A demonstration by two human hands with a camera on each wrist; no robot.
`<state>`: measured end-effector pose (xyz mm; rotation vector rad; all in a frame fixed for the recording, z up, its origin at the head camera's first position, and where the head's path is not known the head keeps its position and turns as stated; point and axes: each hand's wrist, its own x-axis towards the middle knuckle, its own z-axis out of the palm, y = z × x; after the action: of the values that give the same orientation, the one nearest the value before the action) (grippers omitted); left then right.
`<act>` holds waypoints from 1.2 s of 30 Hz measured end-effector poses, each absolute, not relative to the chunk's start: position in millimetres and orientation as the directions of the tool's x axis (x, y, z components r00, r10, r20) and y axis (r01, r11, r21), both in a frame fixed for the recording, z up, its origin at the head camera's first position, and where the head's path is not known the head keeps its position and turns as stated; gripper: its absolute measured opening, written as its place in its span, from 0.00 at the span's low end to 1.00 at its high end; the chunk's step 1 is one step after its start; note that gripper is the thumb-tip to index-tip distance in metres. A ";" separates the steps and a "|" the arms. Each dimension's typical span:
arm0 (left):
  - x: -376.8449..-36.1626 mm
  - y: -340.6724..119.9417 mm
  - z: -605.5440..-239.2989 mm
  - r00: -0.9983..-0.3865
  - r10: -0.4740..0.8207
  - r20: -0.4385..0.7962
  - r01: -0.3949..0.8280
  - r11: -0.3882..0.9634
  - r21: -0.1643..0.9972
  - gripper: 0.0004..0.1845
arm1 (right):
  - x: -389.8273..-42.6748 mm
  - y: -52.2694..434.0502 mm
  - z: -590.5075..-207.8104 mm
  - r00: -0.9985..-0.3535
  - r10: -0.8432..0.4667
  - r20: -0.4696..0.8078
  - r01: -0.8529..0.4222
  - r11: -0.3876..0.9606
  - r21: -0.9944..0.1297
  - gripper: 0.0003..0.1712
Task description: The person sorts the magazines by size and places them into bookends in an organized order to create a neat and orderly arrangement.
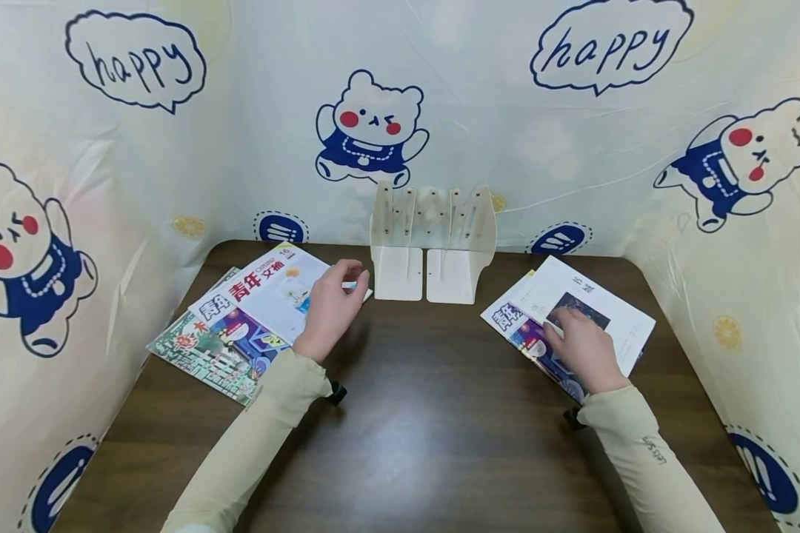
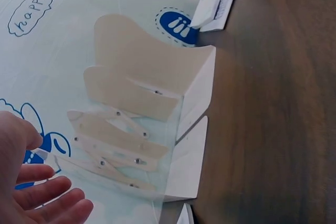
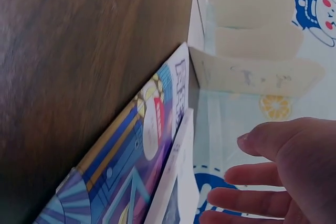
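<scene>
My left hand (image 1: 341, 287) hovers with loosely bent fingers over the right corner of a white magazine with red characters (image 1: 270, 285), which tops a stack at the left. In the left wrist view the left hand (image 2: 39, 198) is relaxed and holds nothing. My right hand (image 1: 576, 337) lies flat on a white booklet with a dark picture (image 1: 576, 285). That booklet sits on a colourful magazine (image 1: 515, 326) at the right. The right wrist view shows the right hand's fingers (image 3: 262, 142) straight above the colourful magazine (image 3: 142, 145). A cream divider rack (image 1: 433, 244) stands between the stacks.
The dark wooden table (image 1: 427, 422) is walled on three sides by a pale curtain with bear prints (image 1: 373, 126). A green magazine (image 1: 196, 352) lies lowest in the left stack. The rack (image 2: 152, 82) stands against the back curtain, its slots holding nothing.
</scene>
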<state>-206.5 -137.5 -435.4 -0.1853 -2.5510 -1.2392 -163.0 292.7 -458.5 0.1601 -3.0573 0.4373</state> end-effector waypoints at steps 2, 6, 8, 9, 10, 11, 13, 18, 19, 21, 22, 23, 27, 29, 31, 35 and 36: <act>-212.0 -137.1 -435.2 -0.945 -0.023 0.326 0.245 0.610 0.754 0.18 | -165.3 295.9 -459.9 -0.996 -0.087 0.032 -0.093 0.958 -0.271 0.26; -221.0 -137.4 -435.2 -0.947 -0.041 0.318 0.234 0.588 0.774 0.19 | -168.8 300.8 -460.9 -0.997 -0.073 -0.034 -0.062 0.964 -0.258 0.30; -224.1 -136.9 -435.1 -0.948 -0.050 0.313 0.229 0.575 0.785 0.20 | -170.4 302.6 -461.6 -0.995 -0.068 -0.071 -0.048 0.966 -0.256 0.32; -225.3 -136.4 -434.7 -0.949 -0.053 0.311 0.227 0.571 0.789 0.20 | -171.0 303.5 -462.1 -0.994 -0.067 -0.088 -0.042 0.965 -0.258 0.33; -226.5 -135.7 -434.3 -0.949 -0.054 0.309 0.226 0.567 0.792 0.21 | -171.9 304.4 -462.9 -0.992 -0.066 -0.103 -0.038 0.965 -0.259 0.34; -227.9 -134.9 -434.1 -0.948 -0.058 0.312 0.228 0.562 0.795 0.21 | -172.5 305.3 -463.8 -0.991 -0.064 -0.117 -0.032 0.965 -0.259 0.35; -230.7 -133.2 -433.4 -0.947 -0.062 0.316 0.231 0.554 0.800 0.21 | -173.8 306.7 -466.0 -0.990 -0.062 -0.129 -0.027 0.967 -0.253 0.35; -236.7 -129.9 -431.8 -0.951 -0.059 0.303 0.225 0.542 0.810 0.22 | -176.5 310.1 -472.7 -0.986 -0.051 -0.158 -0.014 0.974 -0.226 0.36; -237.5 -129.3 -431.5 -0.953 -0.058 0.298 0.221 0.541 0.811 0.22 | -176.7 310.6 -473.8 -0.984 -0.046 -0.170 -0.007 0.975 -0.222 0.37; -238.8 -128.3 -430.6 -0.956 -0.058 0.287 0.212 0.539 0.815 0.22 | -177.2 310.8 -475.8 -0.980 -0.038 -0.194 0.007 0.975 -0.222 0.37; -239.6 -127.7 -430.5 -0.957 -0.056 0.284 0.210 0.541 0.814 0.22 | -177.4 310.9 -476.7 -0.978 -0.034 -0.205 0.013 0.975 -0.223 0.37; -240.1 -127.1 -430.2 -0.958 -0.056 0.282 0.209 0.540 0.815 0.22 | -177.6 310.7 -477.6 -0.977 -0.032 -0.209 0.016 0.974 -0.224 0.37; -243.4 -125.5 -430.6 -0.956 -0.057 0.287 0.211 0.546 0.811 0.21 | -178.7 309.4 -480.1 -0.976 -0.032 -0.216 0.019 0.973 -0.231 0.36; -244.3 -124.7 -430.3 -0.957 -0.059 0.284 0.207 0.547 0.811 0.21 | -179.8 308.6 -480.0 -0.974 -0.028 -0.225 0.024 0.974 -0.224 0.36; -245.5 -123.7 -430.1 -0.959 -0.062 0.277 0.201 0.543 0.815 0.22 | -180.9 307.7 -478.9 -0.971 -0.022 -0.239 0.030 0.977 -0.212 0.36; -248.0 -121.7 -429.0 -0.958 -0.054 0.283 0.212 0.534 0.818 0.22 | -182.6 305.8 -476.0 -0.965 -0.018 -0.260 0.028 0.985 -0.172 0.37; -249.1 -121.2 -429.1 -0.956 -0.051 0.288 0.217 0.535 0.816 0.22 | -182.8 305.4 -475.6 -0.966 -0.021 -0.258 0.022 0.986 -0.164 0.38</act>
<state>-249.1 -121.2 -429.1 -0.1392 -2.4992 -1.3857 -182.8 305.4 -475.6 -0.0013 -3.3913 0.2845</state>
